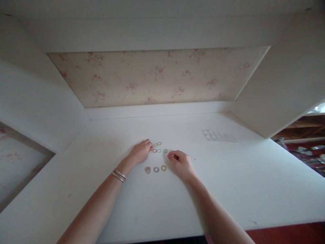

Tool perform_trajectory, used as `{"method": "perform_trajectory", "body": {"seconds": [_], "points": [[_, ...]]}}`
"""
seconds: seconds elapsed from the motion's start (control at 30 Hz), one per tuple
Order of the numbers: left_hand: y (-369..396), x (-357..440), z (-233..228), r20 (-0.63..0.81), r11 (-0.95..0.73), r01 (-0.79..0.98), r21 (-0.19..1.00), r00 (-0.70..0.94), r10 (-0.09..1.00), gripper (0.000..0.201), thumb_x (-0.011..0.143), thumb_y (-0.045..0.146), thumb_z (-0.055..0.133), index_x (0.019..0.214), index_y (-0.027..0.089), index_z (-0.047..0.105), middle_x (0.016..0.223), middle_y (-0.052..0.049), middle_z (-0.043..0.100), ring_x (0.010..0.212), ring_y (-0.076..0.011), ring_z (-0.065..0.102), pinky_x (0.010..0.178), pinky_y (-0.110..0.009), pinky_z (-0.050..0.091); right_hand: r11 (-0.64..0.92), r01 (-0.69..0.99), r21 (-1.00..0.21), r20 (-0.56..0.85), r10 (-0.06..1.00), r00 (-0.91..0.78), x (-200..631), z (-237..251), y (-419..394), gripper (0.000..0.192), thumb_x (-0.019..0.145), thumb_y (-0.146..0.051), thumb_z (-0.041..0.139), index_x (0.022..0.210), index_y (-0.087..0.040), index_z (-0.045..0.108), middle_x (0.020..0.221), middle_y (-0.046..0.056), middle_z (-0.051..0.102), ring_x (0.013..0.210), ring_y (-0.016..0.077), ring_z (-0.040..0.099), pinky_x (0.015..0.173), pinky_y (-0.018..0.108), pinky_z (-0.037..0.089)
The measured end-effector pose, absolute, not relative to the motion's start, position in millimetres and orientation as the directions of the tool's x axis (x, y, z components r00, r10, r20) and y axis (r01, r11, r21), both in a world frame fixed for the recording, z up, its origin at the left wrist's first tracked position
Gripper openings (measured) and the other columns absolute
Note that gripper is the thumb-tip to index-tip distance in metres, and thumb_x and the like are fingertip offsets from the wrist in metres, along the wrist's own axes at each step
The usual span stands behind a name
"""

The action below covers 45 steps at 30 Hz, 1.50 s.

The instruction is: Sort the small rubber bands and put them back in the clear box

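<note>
White bench (228, 189) set in a white alcove, floral-papered back panel (157, 76) behind.

Head view: I see small coloured rings laid out mid-bench. Far cluster of rings (158, 147) sits between the two hands; near row of three rings (155, 168) lies just below it. Left hand (141, 152), bangles (119, 175) at the wrist, rests curled with fingertips touching the far cluster. Right hand (180, 162) has its fingers pinched together, apparently on something small and reddish; I cannot tell what. A clear sheet (218, 136) lies well apart to the right.

Judgement: sorting rings into rows; next placement needs fine fingertip control.
</note>
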<state>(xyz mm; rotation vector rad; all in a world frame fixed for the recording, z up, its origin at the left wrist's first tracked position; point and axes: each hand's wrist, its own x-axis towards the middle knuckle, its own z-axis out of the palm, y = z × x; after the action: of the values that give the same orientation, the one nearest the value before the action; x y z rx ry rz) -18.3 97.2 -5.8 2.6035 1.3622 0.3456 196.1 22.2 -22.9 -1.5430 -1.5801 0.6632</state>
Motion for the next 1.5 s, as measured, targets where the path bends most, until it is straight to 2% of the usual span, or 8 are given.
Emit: {"method": "perform_trajectory", "body": {"seconds": [0.13, 0.37, 0.6, 0.73, 0.97, 1.1, 1.23, 1.5], "points": [[96.0, -18.5, -8.1, 0.124, -0.56, 0.782, 0.274, 0.548, 0.827, 0.02, 0.093, 0.022, 0.041, 0.087, 0.019, 0.059, 0.091, -0.004, 0.057, 0.082, -0.0159, 0.055, 0.073, -0.027, 0.041, 0.122, 0.545, -0.83, 0.192, 0.979, 0.073, 197.3, -23.1, 22.3, 0.025, 0.08, -0.036, 0.052, 0.079, -0.021, 0.071, 0.067, 0.0, 0.061, 0.06, 0.0113, 0.051, 0.059, 0.022, 0.037], [68.5, -47.1, -4.8, 0.231, -0.491, 0.781, 0.386, 0.434, 0.871, 0.02, 0.095, 0.023, 0.037, 0.089, 0.018, 0.056, 0.092, -0.004, 0.053, 0.082, -0.0155, 0.054, 0.075, -0.029, 0.043, 0.122, 0.555, -0.823, 0.193, 0.979, 0.07, 198.1, -22.0, 21.7, 0.026, 0.079, -0.036, 0.052, 0.079, -0.02, 0.071, 0.069, 0.001, 0.063, 0.061, 0.0119, 0.052, 0.06, 0.022, 0.038], [19.9, -78.5, -7.4, 0.204, -0.509, 0.724, 0.466, 0.472, 0.857, 0.018, 0.094, 0.021, 0.039, 0.087, 0.018, 0.056, 0.089, -0.003, 0.053, 0.08, -0.0143, 0.053, 0.074, -0.028, 0.043, 0.067, 0.58, -0.812, 0.159, 0.981, 0.109, 196.2, -23.7, 22.0, 0.027, 0.079, -0.04, 0.052, 0.081, -0.02, 0.071, 0.068, 0.0, 0.063, 0.06, 0.0125, 0.053, 0.059, 0.022, 0.039], [3.8, -84.5, -8.1, 0.172, -0.525, 0.707, 0.473, 0.511, 0.843, 0.018, 0.093, 0.02, 0.041, 0.086, 0.018, 0.057, 0.088, -0.003, 0.054, 0.083, -0.0152, 0.053, 0.076, -0.029, 0.043, 0.054, 0.614, -0.787, 0.172, 0.976, 0.135, 194.6, -26.3, 22.1, 0.028, 0.079, -0.04, 0.051, 0.081, -0.02, 0.071, 0.067, 0.001, 0.063, 0.06, 0.0131, 0.053, 0.059, 0.023, 0.038], [-1.8, -83.0, -5.5, 0.155, -0.559, 0.701, 0.442, 0.555, 0.818, 0.019, 0.092, 0.021, 0.045, 0.084, 0.02, 0.062, 0.084, -0.002, 0.058, 0.082, -0.0165, 0.053, 0.077, -0.031, 0.041, 0.068, 0.708, -0.702, 0.196, 0.975, 0.101, 188.8, -24.5, 24.1, 0.029, 0.082, -0.038, 0.046, 0.087, -0.021, 0.07, 0.068, 0.0, 0.062, 0.061, 0.0128, 0.054, 0.061, 0.023, 0.038], [0.6, -84.4, -3.1, 0.13, -0.501, 0.65, 0.572, 0.531, 0.837, 0.018, 0.091, 0.025, 0.047, 0.082, 0.02, 0.062, 0.083, -0.002, 0.058, 0.078, -0.0147, 0.053, 0.073, -0.028, 0.041, 0.058, 0.766, -0.641, 0.17, 0.983, 0.068, 185.4, -23.1, 28.1, 0.031, 0.084, -0.038, 0.046, 0.101, -0.024, 0.068, 0.066, -0.001, 0.063, 0.061, 0.0133, 0.055, 0.059, 0.023, 0.037], [4.8, -89.8, -3.3, 0.125, -0.375, 0.582, 0.722, 0.424, 0.897, 0.017, 0.09, 0.027, 0.047, 0.084, 0.018, 0.06, 0.084, -0.002, 0.057, 0.073, -0.0132, 0.052, 0.067, -0.025, 0.041, 0.065, 0.842, -0.536, 0.148, 0.989, 0.018, 181.5, -20.5, 30.3, 0.03, 0.086, -0.037, 0.044, 0.102, -0.028, 0.068, 0.081, 0.001, 0.069, 0.069, 0.0144, 0.059, 0.06, 0.023, 0.037], [13.0, -93.2, -8.0, 0.071, -0.223, 0.581, 0.783, 0.273, 0.959, 0.025, 0.086, 0.039, 0.048, 0.085, 0.017, 0.06, 0.072, -0.001, 0.056, 0.068, -0.0154, 0.052, 0.063, -0.026, 0.04, 0.038, 0.927, -0.372, 0.082, 0.997, -0.008, 175.9, -10.3, 29.9, 0.031, 0.091, -0.036, 0.039, 0.096, -0.027, 0.068, 0.094, 0.004, 0.07, 0.081, 0.0175, 0.062, 0.061, 0.024, 0.035]]}}
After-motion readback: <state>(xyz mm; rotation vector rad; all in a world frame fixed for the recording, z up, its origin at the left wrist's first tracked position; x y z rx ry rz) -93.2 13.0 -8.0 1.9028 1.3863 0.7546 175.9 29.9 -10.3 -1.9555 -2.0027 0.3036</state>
